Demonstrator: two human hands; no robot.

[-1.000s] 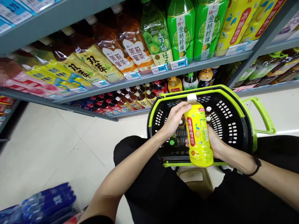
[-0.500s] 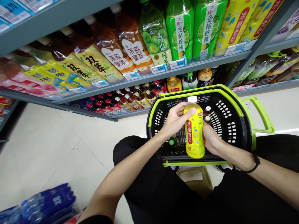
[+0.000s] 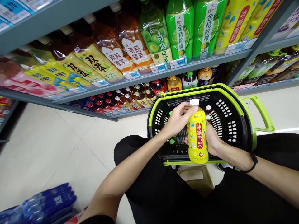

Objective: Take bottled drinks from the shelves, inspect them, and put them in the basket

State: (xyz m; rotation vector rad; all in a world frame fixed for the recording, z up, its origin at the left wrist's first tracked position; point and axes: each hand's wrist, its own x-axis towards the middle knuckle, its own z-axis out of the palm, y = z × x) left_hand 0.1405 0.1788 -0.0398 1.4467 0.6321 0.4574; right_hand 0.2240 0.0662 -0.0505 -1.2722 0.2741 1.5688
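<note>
Both hands hold a yellow drink bottle (image 3: 198, 137) with a white cap and a red label panel, slightly tilted above the basket. My left hand (image 3: 179, 119) grips its upper part, thumb across the neck just below the cap. My right hand (image 3: 213, 138) is wrapped round the lower body from the right and behind, most of its fingers hidden by the bottle. Below is a black shopping basket (image 3: 244, 130) with lime-green trim. Inside it are a green-capped bottle (image 3: 173, 141) at the left and dark bottles (image 3: 207, 109) behind the yellow one.
Ahead, a grey shelf (image 3: 149, 73) carries rows of tea and juice bottles, with more bottles on the level beneath. The basket's green handle (image 3: 263, 115) sticks out to the right. A beige stool (image 3: 198, 179) shows between my legs. Blue-wrapped water bottles (image 3: 46, 202) lie at lower left.
The yellow bottle has turned in my hands, bringing its red label panel to the front. It has also shifted slightly right and down; the left hand moved a little with it.
</note>
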